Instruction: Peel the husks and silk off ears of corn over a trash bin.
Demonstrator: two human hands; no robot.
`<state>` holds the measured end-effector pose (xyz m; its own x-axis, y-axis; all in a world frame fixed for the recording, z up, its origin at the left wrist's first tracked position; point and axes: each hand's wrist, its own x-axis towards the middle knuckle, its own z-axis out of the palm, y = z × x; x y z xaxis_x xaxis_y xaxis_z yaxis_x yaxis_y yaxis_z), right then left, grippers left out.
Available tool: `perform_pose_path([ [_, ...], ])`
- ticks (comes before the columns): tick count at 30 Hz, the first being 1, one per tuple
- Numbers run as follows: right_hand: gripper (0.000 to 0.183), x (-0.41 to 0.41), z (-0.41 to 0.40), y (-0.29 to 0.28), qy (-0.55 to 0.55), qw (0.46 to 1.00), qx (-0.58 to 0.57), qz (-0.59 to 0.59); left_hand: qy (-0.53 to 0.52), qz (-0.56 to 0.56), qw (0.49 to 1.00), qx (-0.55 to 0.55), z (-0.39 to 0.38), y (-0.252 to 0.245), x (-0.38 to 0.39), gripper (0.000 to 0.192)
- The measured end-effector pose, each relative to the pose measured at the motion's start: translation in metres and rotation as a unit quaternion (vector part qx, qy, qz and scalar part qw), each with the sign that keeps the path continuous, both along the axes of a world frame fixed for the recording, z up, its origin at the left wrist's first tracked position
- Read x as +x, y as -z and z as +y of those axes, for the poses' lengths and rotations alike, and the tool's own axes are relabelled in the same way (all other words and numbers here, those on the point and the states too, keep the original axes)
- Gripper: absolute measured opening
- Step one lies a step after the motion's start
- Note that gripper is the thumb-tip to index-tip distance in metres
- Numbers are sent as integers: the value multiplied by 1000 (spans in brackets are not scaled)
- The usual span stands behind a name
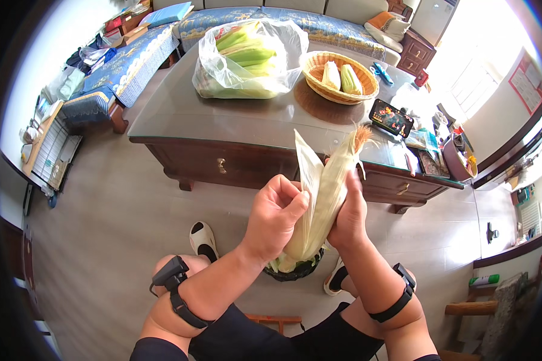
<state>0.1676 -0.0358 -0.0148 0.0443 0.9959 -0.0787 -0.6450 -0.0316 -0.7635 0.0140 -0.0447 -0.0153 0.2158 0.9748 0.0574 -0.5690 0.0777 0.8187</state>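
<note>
An ear of corn (329, 194) in pale husk, with reddish-brown silk at its upper tip, is held tilted in front of me. My left hand (278, 212) pinches a husk leaf (309, 167) that stands away from the ear on its left side. Around the ear's right side, my right hand (350, 207) is closed. Below the ear's lower end, a black-lined bin (298, 270) holds green husk leaves, partly hidden by the ear and my left forearm.
On the glass-topped coffee table (171, 113) are a clear plastic bag (207, 72) of green corn ears, a wicker basket (311, 83) with two ears, blue-handled scissors (383, 73), a propped phone (390, 118) and a purple container (456, 158). The table's edge lies just beyond my hands.
</note>
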Motion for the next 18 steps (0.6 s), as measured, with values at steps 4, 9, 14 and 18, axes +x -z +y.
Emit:
perform_pose_path([
  [4, 50, -1, 0, -11, 2, 998, -3, -64, 3, -45, 999, 0, 5, 12, -6, 9],
  [9, 48, 6, 4, -8, 59, 995, 54, -56, -40, -45, 993, -98, 7, -7, -4, 41],
  [14, 50, 5, 2, -5, 79, 991, 85, -63, -45, -19, 998, -30, 11, 6, -9, 30],
  [18, 54, 8, 3, -11, 104, 986, 102, -78, -53, -33, 997, -46, 8, 5, -8, 19],
])
